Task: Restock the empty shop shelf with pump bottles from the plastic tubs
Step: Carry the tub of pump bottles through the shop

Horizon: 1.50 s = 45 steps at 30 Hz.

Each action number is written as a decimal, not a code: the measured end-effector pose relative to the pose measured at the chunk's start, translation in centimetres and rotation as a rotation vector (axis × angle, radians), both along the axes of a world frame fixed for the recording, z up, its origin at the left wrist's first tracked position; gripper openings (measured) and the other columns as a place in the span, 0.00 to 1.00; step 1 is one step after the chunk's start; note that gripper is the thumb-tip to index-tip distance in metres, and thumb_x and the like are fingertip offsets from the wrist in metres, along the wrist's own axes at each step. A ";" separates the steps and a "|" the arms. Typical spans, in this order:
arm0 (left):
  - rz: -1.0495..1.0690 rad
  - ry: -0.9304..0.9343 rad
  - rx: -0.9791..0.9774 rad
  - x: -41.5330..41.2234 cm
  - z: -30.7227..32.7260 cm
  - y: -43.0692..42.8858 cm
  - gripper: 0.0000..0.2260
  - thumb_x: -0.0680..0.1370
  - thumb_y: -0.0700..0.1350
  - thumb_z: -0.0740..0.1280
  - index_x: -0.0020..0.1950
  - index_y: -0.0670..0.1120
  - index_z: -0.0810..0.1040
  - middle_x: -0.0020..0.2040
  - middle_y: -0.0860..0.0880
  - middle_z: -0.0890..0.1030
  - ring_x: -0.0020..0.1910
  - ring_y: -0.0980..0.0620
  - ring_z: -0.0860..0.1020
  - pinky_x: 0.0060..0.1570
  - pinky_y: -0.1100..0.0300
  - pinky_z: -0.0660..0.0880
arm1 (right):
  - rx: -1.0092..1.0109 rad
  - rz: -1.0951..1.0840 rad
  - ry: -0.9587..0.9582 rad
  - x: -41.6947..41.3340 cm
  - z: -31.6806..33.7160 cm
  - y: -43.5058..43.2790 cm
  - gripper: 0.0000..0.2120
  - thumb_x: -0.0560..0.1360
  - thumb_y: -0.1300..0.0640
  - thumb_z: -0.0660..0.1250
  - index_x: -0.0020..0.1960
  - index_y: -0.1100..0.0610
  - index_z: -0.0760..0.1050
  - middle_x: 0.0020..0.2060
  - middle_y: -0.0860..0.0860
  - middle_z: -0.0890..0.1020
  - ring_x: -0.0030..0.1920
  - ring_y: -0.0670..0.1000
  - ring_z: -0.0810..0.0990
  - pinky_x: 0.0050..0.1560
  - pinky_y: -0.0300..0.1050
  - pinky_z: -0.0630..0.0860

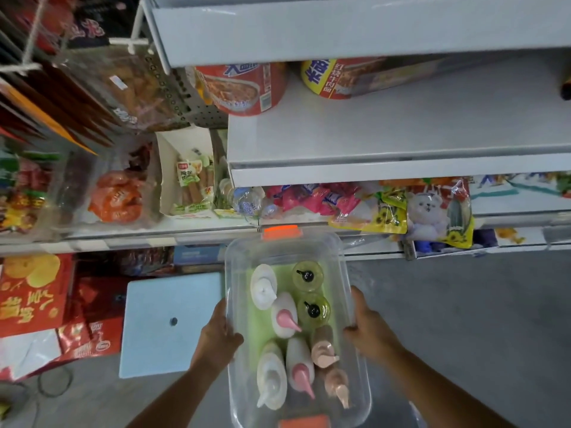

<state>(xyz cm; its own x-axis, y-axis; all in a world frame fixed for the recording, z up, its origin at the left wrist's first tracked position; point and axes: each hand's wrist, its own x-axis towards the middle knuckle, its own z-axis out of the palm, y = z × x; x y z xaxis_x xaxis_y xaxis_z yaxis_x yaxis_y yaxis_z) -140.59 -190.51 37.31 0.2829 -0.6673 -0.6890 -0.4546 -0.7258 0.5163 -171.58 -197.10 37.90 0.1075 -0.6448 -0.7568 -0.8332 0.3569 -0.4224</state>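
Entry: we note one clear tub (238,261) held between both hands in front of the shelving, its long axis pointing toward the shelves.

The left hand (217,335) grips the tub's left long wall, fingers curled round the rim. The right hand (369,329) grips the right long wall in the same manner, fingers wrapped on the edge.

An orange clasp (281,232) sits at the tub's far end; a second orange one shows at the near end.

Inside, over a green base, we count eight pump bottles (284,316) standing close together. There are two green bottles (309,276) with black pumps at the far right, white ones with pink or white pumps, and two peach ones at the near right.

The bare white shelf (401,128) lies above and beyond the tub, with noodle cups (247,88) at its back. Snack packets (386,208) fill the level below it. A pale blue panel (168,322) sits left of the tub.
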 end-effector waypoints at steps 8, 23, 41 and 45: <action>0.020 0.012 -0.002 -0.2 -0.7 0.2 0.35 0.74 0.34 0.69 0.77 0.55 0.60 0.42 0.40 0.79 0.35 0.41 0.81 0.25 0.52 0.80 | -0.021 -0.024 -0.033 0.2 -1.0 0.2 0.43 0.74 0.60 0.69 0.79 0.45 0.46 0.32 0.51 0.77 0.32 0.50 0.81 0.37 0.48 0.81; 0.046 0.061 -0.064 0.1 -1.0 1.0 0.37 0.75 0.34 0.69 0.78 0.56 0.59 0.39 0.39 0.78 0.34 0.44 0.80 0.27 0.58 0.79 | -0.031 0.013 0.020 0.6 -0.9 0.7 0.43 0.75 0.58 0.66 0.79 0.45 0.42 0.33 0.51 0.76 0.34 0.53 0.81 0.38 0.53 0.83; -0.175 -0.050 -0.016 1.0 -0.5 0.5 0.36 0.75 0.44 0.74 0.78 0.55 0.58 0.60 0.47 0.80 0.58 0.44 0.80 0.58 0.46 0.80 | -0.138 0.156 0.168 0.6 -0.4 1.1 0.40 0.77 0.54 0.65 0.80 0.51 0.44 0.64 0.57 0.73 0.54 0.57 0.80 0.51 0.52 0.79; -0.290 -0.204 0.000 1.3 2.3 -0.9 0.32 0.78 0.50 0.71 0.78 0.48 0.60 0.67 0.45 0.75 0.64 0.43 0.76 0.62 0.45 0.77 | -0.221 0.299 0.291 0.7 2.9 -0.1 0.32 0.79 0.48 0.62 0.78 0.54 0.54 0.70 0.55 0.68 0.66 0.57 0.73 0.61 0.50 0.74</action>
<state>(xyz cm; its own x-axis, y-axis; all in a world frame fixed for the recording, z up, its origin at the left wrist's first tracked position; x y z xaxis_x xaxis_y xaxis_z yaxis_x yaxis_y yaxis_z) -139.25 -191.42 39.64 0.2132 -0.7401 -0.6378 -0.7356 -0.5512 0.3938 -170.84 -197.22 40.76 0.1166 -0.7671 -0.6308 -0.9807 0.0114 -0.1951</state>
